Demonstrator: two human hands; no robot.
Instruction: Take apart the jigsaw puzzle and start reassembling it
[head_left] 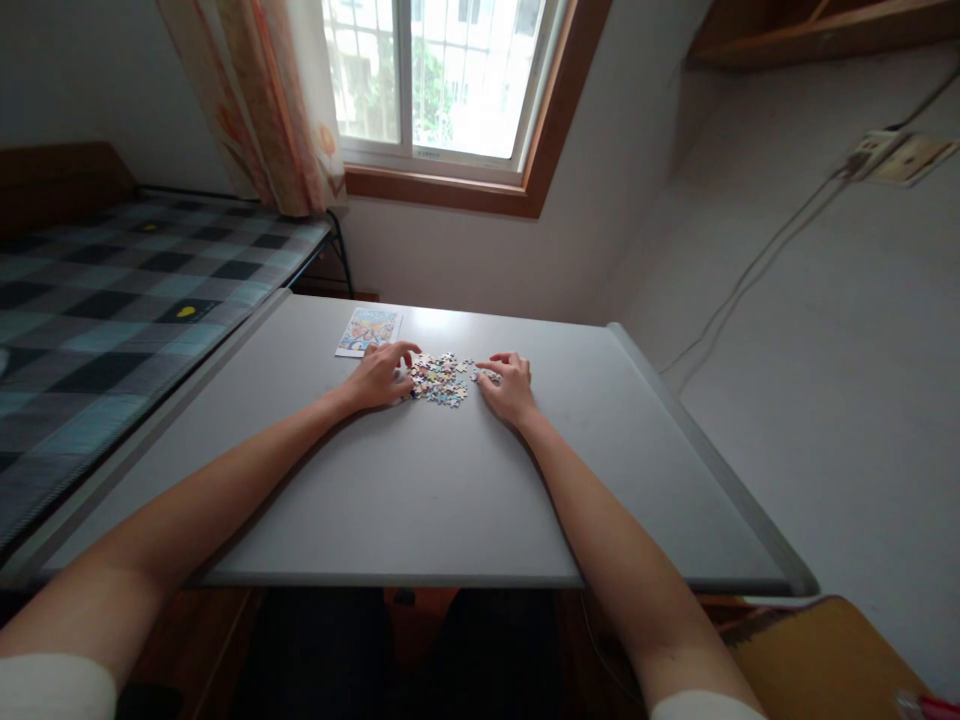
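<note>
A small heap of jigsaw puzzle pieces (440,380) lies on the grey-white table (405,500), many of them multicoloured. My left hand (381,375) rests at the heap's left side, thumb and fingers apart and touching its edge. On the right side, my right hand (508,386) curves over a few loose pieces, its thumb and index finger spread. Neither hand visibly grips a piece, though the undersides of the fingers are hidden. Behind my left hand lies a printed picture card (367,330), its near right corner partly covered by the hand.
A bed with a checked cover (150,270) stands along the table's left side. Beyond the table's far edge is a window (442,80) with a curtain (262,110). Cables (739,285) hang down the right wall from a socket (900,158). A wooden stool (832,660) stands at lower right.
</note>
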